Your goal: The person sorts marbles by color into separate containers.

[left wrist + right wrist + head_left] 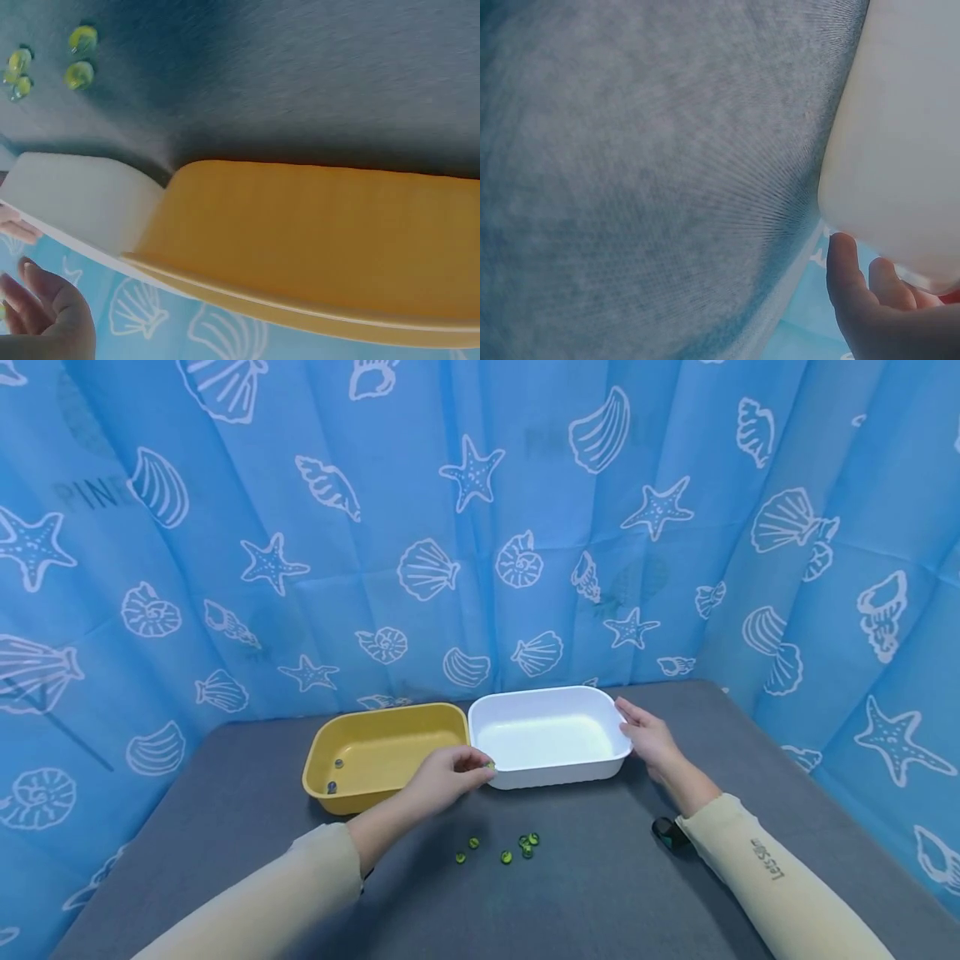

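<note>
My left hand (448,777) pinches a small yellow-green marble (491,766) between thumb and fingertips, right at the near left corner of a white basin (558,773). At the lower left of the left wrist view, an edge of that marble (2,310) shows beyond the fingers. The basin's right rim is gripped by my right hand (651,742), whose fingers (845,266) lie against the outer wall in the right wrist view. Several more yellow-green marbles (506,857) lie on the table in front of the basins.
A yellow basin (386,714) stands against the white one's left side, with two dark bluish marbles (332,787) inside. A small black object (667,832) shows by the right sleeve. Grey cloth (585,893) covers the table, and a blue shell-print curtain (480,568) hangs behind.
</note>
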A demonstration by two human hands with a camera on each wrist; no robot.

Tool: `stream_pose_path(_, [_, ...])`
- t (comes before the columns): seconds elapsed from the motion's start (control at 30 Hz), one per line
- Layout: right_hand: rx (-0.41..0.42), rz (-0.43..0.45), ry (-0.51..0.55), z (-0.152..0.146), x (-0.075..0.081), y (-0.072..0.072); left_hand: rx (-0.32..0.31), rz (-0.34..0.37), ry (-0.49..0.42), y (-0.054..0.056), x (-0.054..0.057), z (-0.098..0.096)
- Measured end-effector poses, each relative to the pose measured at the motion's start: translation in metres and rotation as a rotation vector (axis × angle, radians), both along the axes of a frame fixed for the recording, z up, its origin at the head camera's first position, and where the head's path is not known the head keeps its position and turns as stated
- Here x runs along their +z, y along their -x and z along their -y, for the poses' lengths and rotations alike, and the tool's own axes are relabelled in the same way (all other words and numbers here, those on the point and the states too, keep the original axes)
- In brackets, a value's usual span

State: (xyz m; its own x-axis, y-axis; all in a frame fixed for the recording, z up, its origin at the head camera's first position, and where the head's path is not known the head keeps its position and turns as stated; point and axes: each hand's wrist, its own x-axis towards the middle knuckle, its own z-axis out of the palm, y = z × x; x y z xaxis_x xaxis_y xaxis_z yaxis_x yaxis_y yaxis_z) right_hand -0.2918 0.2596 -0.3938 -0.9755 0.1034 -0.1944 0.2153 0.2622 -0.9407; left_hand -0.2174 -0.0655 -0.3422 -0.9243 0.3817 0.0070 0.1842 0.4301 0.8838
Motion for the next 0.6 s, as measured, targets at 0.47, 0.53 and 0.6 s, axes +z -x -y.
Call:
stream_pose_path(0.47, [-0.033, 0.001, -0.025, 0.000, -0.001, -0.002, 0.134, 0.048, -0.070, 0.025, -0.004, -0.035])
stream_pose_path(0.53, [-0.015, -0.003, -0.022, -0.001, -0.001, -0.002, 0.159, 0.059, -0.084, 0.028, -0.004, -0.038])
stream_pose_path(0.6, [-0.013, -0.008, -0.015, -0.001, -0.001, -0.001, 0.186, 0.075, -0.099, 0.032, -0.002, -0.040])
